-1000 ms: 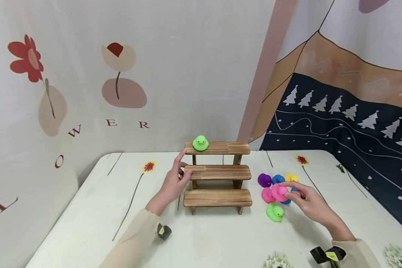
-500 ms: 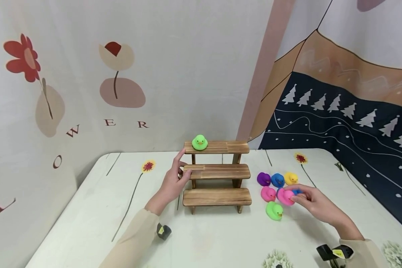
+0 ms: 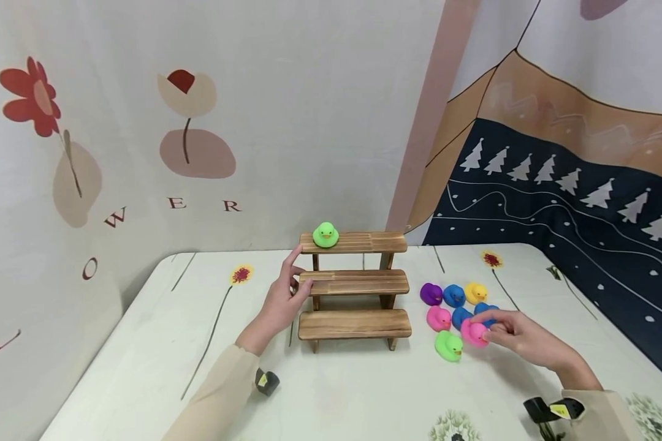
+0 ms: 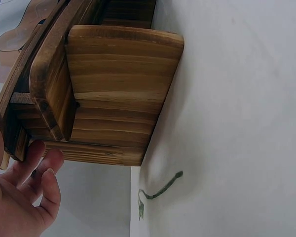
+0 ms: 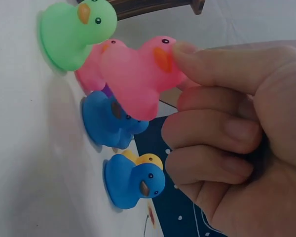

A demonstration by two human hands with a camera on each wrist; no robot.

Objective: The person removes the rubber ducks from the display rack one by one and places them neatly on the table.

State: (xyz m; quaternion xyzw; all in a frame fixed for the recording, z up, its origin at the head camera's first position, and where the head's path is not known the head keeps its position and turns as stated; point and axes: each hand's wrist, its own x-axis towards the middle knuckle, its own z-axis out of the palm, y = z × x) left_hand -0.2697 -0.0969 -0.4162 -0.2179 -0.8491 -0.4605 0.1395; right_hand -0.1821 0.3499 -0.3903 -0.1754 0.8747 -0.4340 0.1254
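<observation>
My left hand (image 3: 278, 304) grips the left end of a three-tier wooden display stand (image 3: 358, 324), thumb at the middle shelf and index finger reaching to the top one. In the left wrist view, bent fingers (image 4: 50, 190) lie against the stand's side. A bright green rubber duck (image 3: 325, 235) sits on the top shelf, at its left. Between thumb and fingertips my right hand (image 3: 524, 337) pinches a pink rubber duck (image 5: 138, 76) by its head, seen close up in the right wrist view. Right beside it are a second green duck (image 3: 448, 346) and a blue duck (image 3: 461, 318).
More rubber ducks stand grouped right of the stand: a purple one (image 3: 431, 294), a yellow one (image 3: 475, 293), another pink one (image 3: 438, 318) and further blue ones (image 3: 454, 296). A white flower-print cloth (image 3: 331, 392) covers the table. Printed fabric (image 3: 287, 122) hangs behind.
The right hand has drawn the pink duck out of the group, rightward and toward me, uncovering the blue duck behind it. The left hand keeps its place on the stand.
</observation>
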